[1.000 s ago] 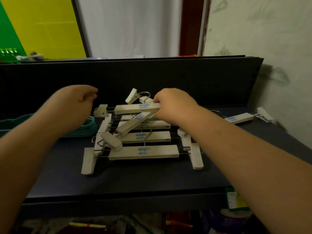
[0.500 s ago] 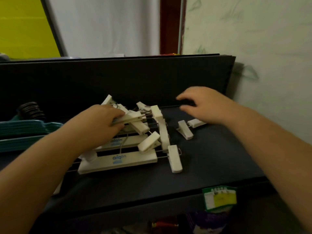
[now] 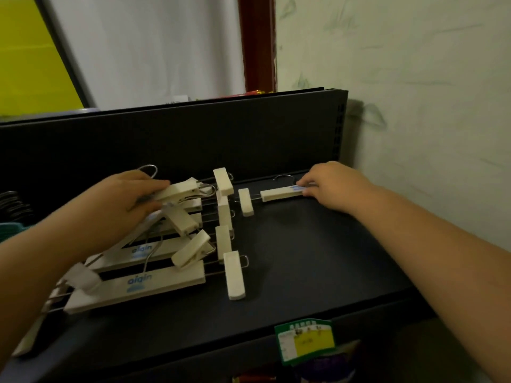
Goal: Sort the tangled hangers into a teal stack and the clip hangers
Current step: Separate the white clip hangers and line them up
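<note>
The right hand (image 3: 336, 189) is pinching the stray clip hanger (image 3: 280, 194), its bar running 3-to-9 o'clock, at 3 o'clock from the clip-hanger pile (image 3: 166, 252), where the left hand (image 3: 119, 208) is gripping a clip (image 3: 177, 190).

Left hand (image 3: 119, 205) grips a clip hanger (image 3: 179, 190) atop the pile; right hand (image 3: 336, 189) pinches a separate hanger (image 3: 279, 194).

We see cream clip hangers (image 3: 138, 283) with blue lettering | dark navy shelf (image 3: 318, 258) | teal stack (image 3: 11, 230) far left | green-yellow label (image 3: 305, 341) near edge
</note>
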The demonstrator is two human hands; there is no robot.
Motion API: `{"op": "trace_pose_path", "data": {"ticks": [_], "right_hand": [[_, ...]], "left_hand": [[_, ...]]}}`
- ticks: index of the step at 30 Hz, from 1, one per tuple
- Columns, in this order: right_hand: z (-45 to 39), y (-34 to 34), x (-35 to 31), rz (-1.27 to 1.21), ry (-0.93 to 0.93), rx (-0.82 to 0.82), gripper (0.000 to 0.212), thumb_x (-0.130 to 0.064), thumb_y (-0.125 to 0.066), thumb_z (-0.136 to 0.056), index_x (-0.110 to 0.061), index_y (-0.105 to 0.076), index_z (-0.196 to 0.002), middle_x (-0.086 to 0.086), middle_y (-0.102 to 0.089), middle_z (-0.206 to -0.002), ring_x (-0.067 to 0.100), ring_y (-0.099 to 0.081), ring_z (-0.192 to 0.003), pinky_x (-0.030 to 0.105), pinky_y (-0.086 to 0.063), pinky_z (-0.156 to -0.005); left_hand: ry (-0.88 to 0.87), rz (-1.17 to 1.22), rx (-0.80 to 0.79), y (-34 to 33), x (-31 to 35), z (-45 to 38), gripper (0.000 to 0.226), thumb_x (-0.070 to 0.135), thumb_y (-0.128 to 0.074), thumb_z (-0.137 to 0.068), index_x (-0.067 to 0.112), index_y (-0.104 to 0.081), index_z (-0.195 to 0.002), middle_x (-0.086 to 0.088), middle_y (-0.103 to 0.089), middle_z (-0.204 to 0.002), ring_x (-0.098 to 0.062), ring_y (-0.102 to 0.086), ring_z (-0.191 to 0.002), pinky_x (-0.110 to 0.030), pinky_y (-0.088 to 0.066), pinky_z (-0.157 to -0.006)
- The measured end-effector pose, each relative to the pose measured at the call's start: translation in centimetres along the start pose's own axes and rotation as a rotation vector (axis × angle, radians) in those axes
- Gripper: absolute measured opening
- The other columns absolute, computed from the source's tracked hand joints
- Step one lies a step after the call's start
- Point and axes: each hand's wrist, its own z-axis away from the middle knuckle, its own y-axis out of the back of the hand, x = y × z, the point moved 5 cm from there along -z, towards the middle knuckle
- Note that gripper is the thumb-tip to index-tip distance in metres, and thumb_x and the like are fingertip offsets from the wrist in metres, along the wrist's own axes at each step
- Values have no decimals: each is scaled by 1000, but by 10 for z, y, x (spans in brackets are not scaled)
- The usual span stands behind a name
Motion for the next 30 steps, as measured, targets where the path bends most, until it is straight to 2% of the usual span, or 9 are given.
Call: {"op": "trace_pose_path", "data": {"ticks": [5, 14, 17, 19, 24, 30], "right_hand": [[-12, -4, -5, 23, 24, -9, 27, -32, -58, -97, -28, -68, -122, 1, -60, -113, 20, -57, -101, 32, -45, -83], [-8, -5, 2, -52, 37, 21, 36, -36, -59, -96, -29, -62, -131, -2, -60, -122, 21, -55, -113, 37, -46, -93], [2, 3, 12, -79, 17, 93, 50, -39, -63, -92, -29, -53, -140, -1, -55, -136, 24, -50, -123, 43, -45, -101], [8, 7, 22, -28, -9, 139, 47, -42, -62, -92, -31, -56, -137, -2, -55, -136, 24, -50, -122, 44, -45, -99], [1, -8, 36, -35, -109, 5, 36, -45, -54, -96, -43, -58, -132, -5, -60, -131, 24, -56, -116, 41, -44, -95], [-5, -10, 36, -27, -140, -71, 38, -38, -49, -101, -40, -52, -139, -1, -55, -137, 27, -52, -122, 42, -41, -102]], "left_hand": [[17, 30, 22, 6, 2, -3, 50, 33, -55, -91, 30, -46, -140, 14, -47, -118, -7, -50, -99, -25, -38, -86], [-51, 38, 96, 19, 38, -8, 48, 31, -59, -90, 31, -49, -137, 21, -46, -104, 1, -48, -86, -22, -37, -78], [-81, 56, 90, 21, 58, -11, 47, 32, -59, -89, 31, -50, -136, 19, -48, -106, -3, -50, -95, -24, -38, -84], [-88, 69, 77, 21, 69, -12, 47, 31, -58, -89, 30, -50, -136, 17, -49, -109, -6, -51, -99, -25, -39, -87], [-104, 95, 65, 21, 91, -17, 47, 28, -57, -92, 29, -49, -138, 12, -53, -113, -7, -53, -98, -25, -40, -87], [-125, 70, 46, 19, 106, -22, 48, 27, -56, -93, 31, -45, -140, 19, -44, -112, -2, -46, -97, -21, -34, -83]]}}
